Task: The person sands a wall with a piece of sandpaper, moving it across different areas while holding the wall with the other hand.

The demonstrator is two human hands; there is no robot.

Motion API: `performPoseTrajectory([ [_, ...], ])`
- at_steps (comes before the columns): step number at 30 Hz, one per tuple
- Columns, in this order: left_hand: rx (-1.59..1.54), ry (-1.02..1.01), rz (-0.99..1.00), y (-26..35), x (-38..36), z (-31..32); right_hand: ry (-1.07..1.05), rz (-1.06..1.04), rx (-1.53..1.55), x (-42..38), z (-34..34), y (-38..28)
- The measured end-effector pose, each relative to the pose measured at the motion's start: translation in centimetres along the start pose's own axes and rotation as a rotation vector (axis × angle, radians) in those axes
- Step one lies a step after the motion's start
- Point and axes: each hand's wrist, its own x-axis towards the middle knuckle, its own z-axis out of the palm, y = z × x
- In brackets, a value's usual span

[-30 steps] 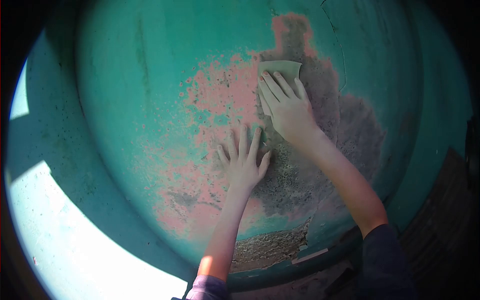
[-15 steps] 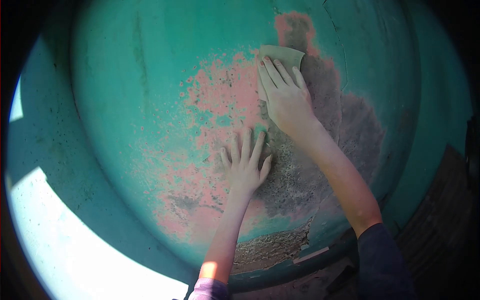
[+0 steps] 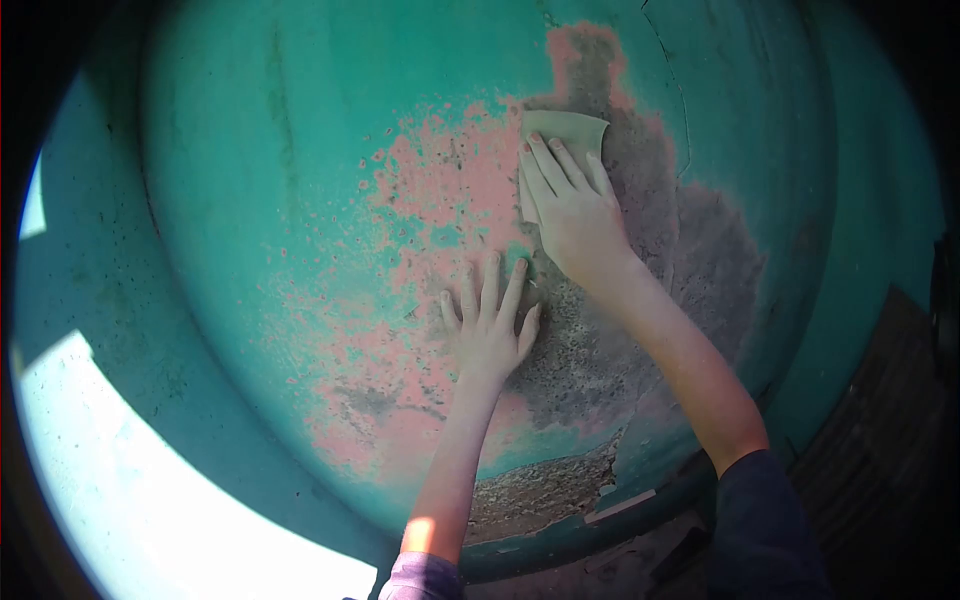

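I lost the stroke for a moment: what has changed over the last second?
The right hand slid the grey-green sheet up the painted surface, then partway back down, ending slightly above where it began. Nothing was newly grasped or released. The left hand stayed spread on the surface, in about the same spot.

wall (image 3: 340,80): dim shade | lower-left sunlight patch (image 3: 150,480): blown-out | edges: fisheye-curved, black

Thin grey-green sheet (image 3: 584,130) is lying against painted surface (image 3: 250,130) under rt hand (image 3: 585,230).
Sheet's top edge is showing above fingers (image 3: 551,164), upper R corner is sticking out, part is hiding underneath; surface is showing pink patches (image 3: 455,165) & dk grey patches (image 3: 640,160) w/in green.
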Motion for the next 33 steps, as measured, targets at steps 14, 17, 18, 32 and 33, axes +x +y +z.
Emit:
performPoseTrajectory([
  [14,0.043,-0.024,-0.027,0.9,-2.3,0.4,-0.111,0.072,0.158,-7.5,0.0,-0.1],
  [17,0.061,-0.091,-0.033,1.4,-4.6,0.7,-0.249,0.084,0.182,-14.9,-0.5,-0.7],
  [18,0.060,-0.111,-0.055,1.7,-5.4,0.9,-0.273,0.116,0.188,-15.7,-0.6,0.0],
  [32,-0.084,-0.472,-0.360,8.3,-12.8,2.5,-0.170,0.473,0.208,-23.2,2.3,5.0],
  [33,-0.174,-0.499,-0.429,9.0,-12.6,2.3,-0.176,0.478,0.215,-24.0,1.6,5.1],
])
